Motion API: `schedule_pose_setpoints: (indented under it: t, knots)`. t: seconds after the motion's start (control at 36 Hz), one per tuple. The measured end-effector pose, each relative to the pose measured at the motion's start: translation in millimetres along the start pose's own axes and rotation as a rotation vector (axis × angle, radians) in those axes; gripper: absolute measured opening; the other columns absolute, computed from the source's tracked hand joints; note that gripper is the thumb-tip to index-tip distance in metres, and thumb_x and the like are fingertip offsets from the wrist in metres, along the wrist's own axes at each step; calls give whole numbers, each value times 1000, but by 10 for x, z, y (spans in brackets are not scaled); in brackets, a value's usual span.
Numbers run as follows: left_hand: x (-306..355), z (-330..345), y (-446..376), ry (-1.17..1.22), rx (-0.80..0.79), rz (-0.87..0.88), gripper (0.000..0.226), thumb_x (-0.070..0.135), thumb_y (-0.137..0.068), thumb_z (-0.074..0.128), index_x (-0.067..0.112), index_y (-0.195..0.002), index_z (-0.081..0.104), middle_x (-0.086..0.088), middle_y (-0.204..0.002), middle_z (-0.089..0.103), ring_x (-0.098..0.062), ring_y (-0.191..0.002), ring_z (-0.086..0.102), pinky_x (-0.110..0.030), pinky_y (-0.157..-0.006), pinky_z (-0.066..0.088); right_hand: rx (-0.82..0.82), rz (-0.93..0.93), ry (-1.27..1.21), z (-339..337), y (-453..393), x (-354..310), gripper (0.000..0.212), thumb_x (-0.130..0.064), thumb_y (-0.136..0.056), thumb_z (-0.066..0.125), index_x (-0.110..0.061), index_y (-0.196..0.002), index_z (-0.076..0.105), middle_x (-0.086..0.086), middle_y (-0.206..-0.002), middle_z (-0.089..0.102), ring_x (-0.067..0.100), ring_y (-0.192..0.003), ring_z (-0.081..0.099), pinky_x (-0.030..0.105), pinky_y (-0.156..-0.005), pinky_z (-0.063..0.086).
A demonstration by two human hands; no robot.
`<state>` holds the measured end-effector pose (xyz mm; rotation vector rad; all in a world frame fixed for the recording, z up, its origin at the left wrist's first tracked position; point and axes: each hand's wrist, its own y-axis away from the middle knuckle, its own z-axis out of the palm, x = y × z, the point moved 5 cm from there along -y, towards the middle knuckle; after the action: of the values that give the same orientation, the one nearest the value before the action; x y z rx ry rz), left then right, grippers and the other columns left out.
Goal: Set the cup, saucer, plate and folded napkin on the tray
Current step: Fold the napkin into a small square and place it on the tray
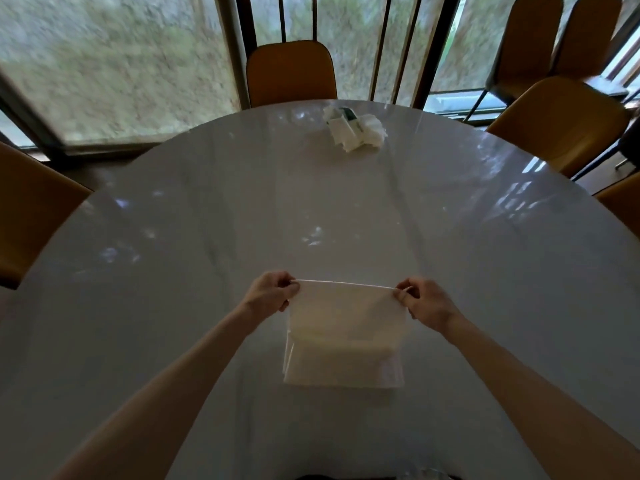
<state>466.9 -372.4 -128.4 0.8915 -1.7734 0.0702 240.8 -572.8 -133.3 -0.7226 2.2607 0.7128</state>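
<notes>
A: What is at nine o'clock?
B: An ochre chair [31,216] at the edge of a round, glossy white table [207,209]. Coming inward, the left hand [269,293] has its fingers curled tight, thumb and fingertips pinching the napkin's far left corner.

A: And the napkin itself?
B: The napkin [344,341] is plain white cloth, near six o'clock on the table. Its far edge is lifted and pulled taut into a straight line between both hands. The near part lies on the table in a flat folded rectangle with layered edges showing along its left side.

A: The other hand?
B: The right hand [425,304] is curled the same way, pinching the far right corner.

A: Anything further off?
B: A crumpled white paper heap [353,131] around one o'clock, well apart from the napkin, and more ochre chairs at twelve and two o'clock
</notes>
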Motion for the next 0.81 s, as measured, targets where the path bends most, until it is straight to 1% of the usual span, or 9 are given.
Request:
schedule_pose_setpoints:
  t: [0.08,0.22,0.31,0.39,0.44,0.56,0.61,0.69,0.81]
  knots:
    - [20,17,-130,-39,76,38,11,9,-90,57,3,-83,63,-6,-58,51,-16,-44,45,-19,-40,37,66,3,1,18,-91,26,13,-26,-92,62,-13,-93,66,3,-75,66,16,-56,57,33,-63,50]
    - [168,-30,-312,-88,155,127,10,12,-91,57,8,-84,63,-6,-59,61,-12,-40,53,-16,-43,42,154,-44,19,-78,-240,-90,9,-24,-92,62,-16,-92,65,2,-76,67,16,-48,60,19,-50,44]
    - [203,-29,-390,-96,149,139,10,14,-92,56,13,-83,61,-7,-57,63,-10,-40,57,-13,-40,38,161,-48,21,-108,-315,-102,9,-23,-93,62,-14,-93,65,2,-76,67,13,-51,61,8,-44,40]
    - [239,-34,-441,-83,162,158,10,13,-92,56,13,-83,59,-9,-59,64,-7,-39,56,-16,-41,43,192,-65,10,-139,-363,-126,11,-20,-93,62,-10,-93,65,6,-76,68,11,-50,63,17,-49,47]
    - [309,-59,-458,-51,190,201,14,13,-92,56,18,-79,57,-8,-60,65,-13,-47,61,-23,-49,49,226,-90,-35,-182,-374,-175,9,-17,-93,61,-10,-93,65,11,-80,69,9,-49,64,22,-48,52]
    - [528,-132,-418,46,252,310,11,9,-93,54,14,-84,55,-6,-65,64,-21,-58,62,-32,-61,52,283,-161,-129,-312,-327,-311,4,-17,-94,60,-14,-94,62,11,-79,71,20,-61,70,32,-61,59]
    - [632,-175,-343,77,281,383,12,9,-93,54,17,-84,56,-6,-67,64,-24,-63,63,-36,-66,53,297,-207,-157,-382,-260,-388,3,-17,-94,59,-16,-95,61,9,-76,71,21,-64,70,32,-64,59]
    - [679,-272,-152,78,382,462,18,17,-90,57,30,-78,59,-5,-69,68,-25,-67,66,-41,-72,56,311,-265,-170,-459,-112,-471,7,-19,-94,59,-14,-98,62,5,-76,71,18,-66,69,31,-67,58]
    - [554,-289,182,119,448,465,7,28,-86,59,32,-82,63,0,-68,70,-19,-69,68,-44,-75,57,294,-315,-141,-448,149,-493,5,-20,-92,62,-16,-95,64,-1,-74,72,7,-65,69,23,-67,56]
